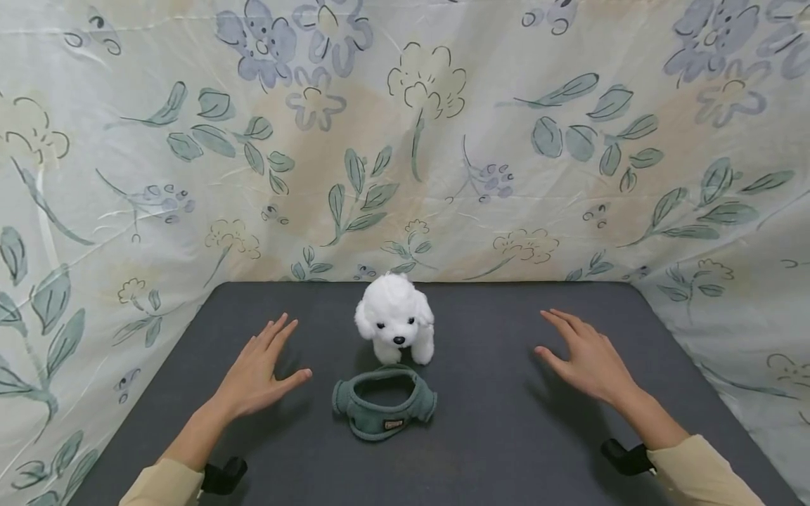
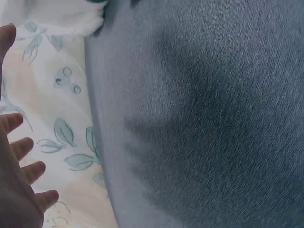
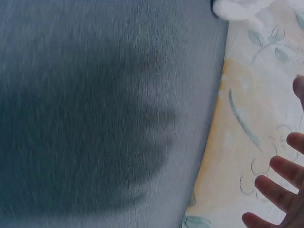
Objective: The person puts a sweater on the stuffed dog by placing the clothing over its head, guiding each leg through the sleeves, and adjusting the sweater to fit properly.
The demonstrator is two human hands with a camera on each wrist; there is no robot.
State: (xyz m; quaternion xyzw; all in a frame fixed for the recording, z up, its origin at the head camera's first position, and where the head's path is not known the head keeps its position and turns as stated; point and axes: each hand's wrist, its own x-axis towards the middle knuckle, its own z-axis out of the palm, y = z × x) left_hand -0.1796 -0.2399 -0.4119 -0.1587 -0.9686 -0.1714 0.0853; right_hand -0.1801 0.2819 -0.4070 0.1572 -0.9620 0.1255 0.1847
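A white plush puppy [image 1: 396,318] stands upright at the middle of the dark grey table [image 1: 493,429], facing me. Just in front of it lies a small green pet harness [image 1: 383,402] with a little label, flat on the table. My left hand [image 1: 258,370] hovers over the table to the left of the harness, fingers straight and spread, holding nothing. My right hand [image 1: 585,355] hovers to the right, fingers spread the same way and empty. In the left wrist view my spread fingers [image 2: 21,183] show at the left edge; in the right wrist view my fingertips [image 3: 280,187] show at the right edge.
A floral cloth [image 1: 405,140] hangs as a backdrop behind the table and drapes down both sides. Black wrist mounts [image 1: 224,476] sit at each sleeve cuff. Both wrist views show the grey tabletop [image 2: 204,118] with hand shadows and the cloth beside it.
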